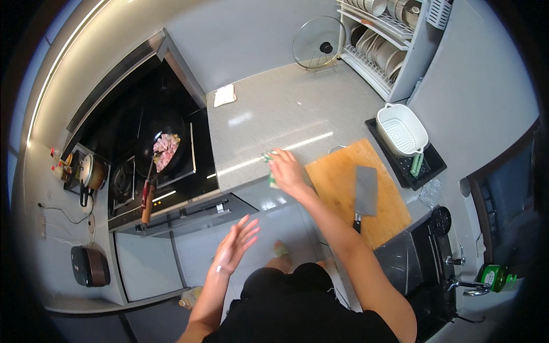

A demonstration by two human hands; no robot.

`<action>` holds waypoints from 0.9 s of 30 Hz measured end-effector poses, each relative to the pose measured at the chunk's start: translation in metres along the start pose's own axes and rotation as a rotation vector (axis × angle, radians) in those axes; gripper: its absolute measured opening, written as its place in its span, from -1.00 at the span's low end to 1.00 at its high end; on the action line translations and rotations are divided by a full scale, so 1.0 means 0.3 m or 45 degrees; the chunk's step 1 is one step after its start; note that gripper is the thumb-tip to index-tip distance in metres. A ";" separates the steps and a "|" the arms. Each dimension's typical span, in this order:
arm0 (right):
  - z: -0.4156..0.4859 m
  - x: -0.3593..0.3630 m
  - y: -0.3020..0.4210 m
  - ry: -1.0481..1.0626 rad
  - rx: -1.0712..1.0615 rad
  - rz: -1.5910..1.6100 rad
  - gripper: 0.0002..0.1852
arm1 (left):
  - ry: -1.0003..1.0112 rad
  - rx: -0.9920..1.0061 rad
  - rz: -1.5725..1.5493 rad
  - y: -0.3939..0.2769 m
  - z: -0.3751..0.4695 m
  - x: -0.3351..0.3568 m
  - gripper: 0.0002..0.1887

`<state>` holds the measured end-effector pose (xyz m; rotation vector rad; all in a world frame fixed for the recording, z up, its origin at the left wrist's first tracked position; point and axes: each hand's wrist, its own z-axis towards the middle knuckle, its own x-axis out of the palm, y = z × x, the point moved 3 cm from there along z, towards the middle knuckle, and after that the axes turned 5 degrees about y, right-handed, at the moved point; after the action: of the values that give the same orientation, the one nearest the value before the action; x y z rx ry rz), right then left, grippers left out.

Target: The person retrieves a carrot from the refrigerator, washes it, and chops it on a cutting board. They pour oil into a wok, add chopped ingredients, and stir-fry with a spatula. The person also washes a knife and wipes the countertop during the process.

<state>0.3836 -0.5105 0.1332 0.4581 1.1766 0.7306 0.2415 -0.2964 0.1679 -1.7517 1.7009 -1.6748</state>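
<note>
My right hand (288,172) is over the front edge of the grey counter (257,124), its fingers around a small green and white packet (272,182), partly hidden by the hand. My left hand (236,243) hangs over the floor with fingers apart and nothing in it. Beside my right forearm a cleaver (366,191) lies on a wooden cutting board (334,184). To the left, a dark wok (148,128) on the black hob holds pieces of raw-looking pink meat (166,150). A utensil with a wooden handle (147,208) and a red-handled one (145,194) stick out over the hob's front.
A white cloth (225,95) lies by the hob. A glass lid (315,47) leans on the wall near the dish rack (377,51). A white colander (399,128) sits on a black tray, behind the dark sink (399,266). A lidded pot (92,171) and a rice cooker (90,266) stand left.
</note>
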 end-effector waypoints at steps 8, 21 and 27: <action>0.286 0.459 -0.247 0.708 -0.059 -0.797 -0.45 | -0.336 0.082 -0.251 -0.068 -0.101 -0.346 -0.47; 0.138 0.126 -0.552 0.344 0.914 -0.869 -0.40 | -0.178 -0.096 -0.286 -0.157 0.175 -0.402 -0.53; 0.313 -0.143 -0.865 0.011 1.213 -0.581 -0.36 | -0.490 0.049 -0.293 -0.159 0.091 -0.407 -0.56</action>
<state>0.5340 -0.7161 0.0190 0.9231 1.5286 -0.2702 0.3250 -0.2006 0.1256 -2.1487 1.3332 -1.3199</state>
